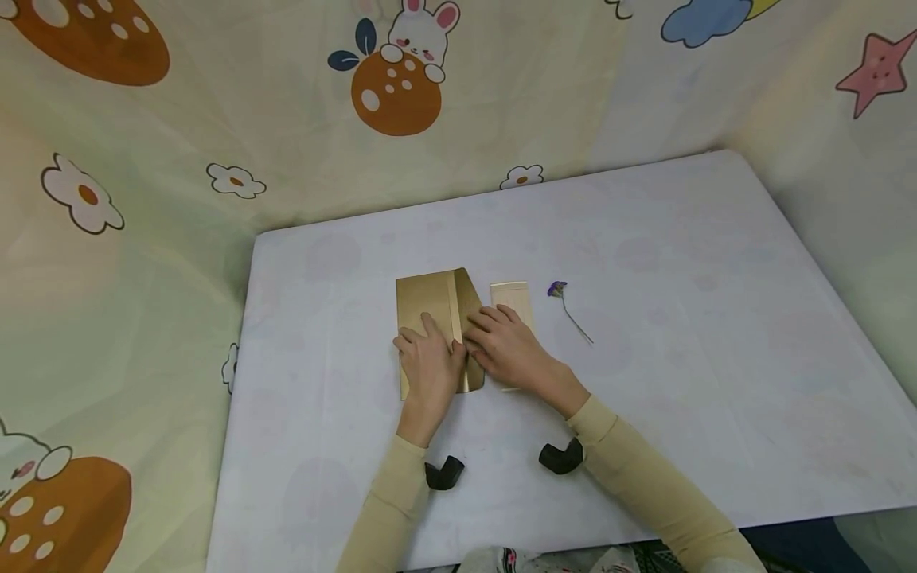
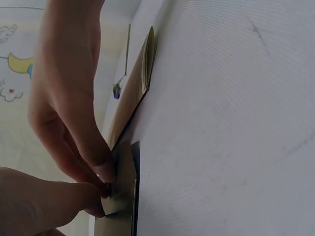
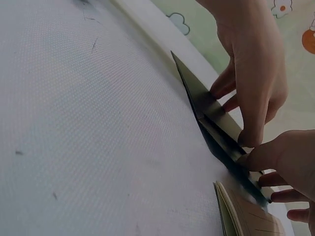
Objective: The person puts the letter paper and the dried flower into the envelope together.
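Seen from the head view: gold envelope [image 1: 437, 318] lying flat near the middle of the white table [image 1: 716, 334], flap folded over along a crease. Left hand [image 1: 430, 368] laid on its lower half, fingers spread fairly straight, pressing down rather than gripping. Right hand [image 1: 510, 348] just beside it, fingertips on the flap's right edge, also pressing flat. Cream card [image 1: 513, 301] partly under the right hand, touching the envelope's right side. Dried purple flower [image 1: 568, 309] on its thin stem, a little further right, apart from both.

From the left wrist view only: thumb and fingertips [image 2: 101, 169] of both hands meeting at the envelope's [image 2: 123, 191] near corner, flower [image 2: 117, 91] a small blur beyond. From the right wrist view only: the flap's slight lift off the envelope [image 3: 211, 113], and the card's [image 3: 246, 216] layered edge.

Plenty of bare table right of the flower and toward the far edge; printed cloth wall [image 1: 179, 159] close on the left and behind.
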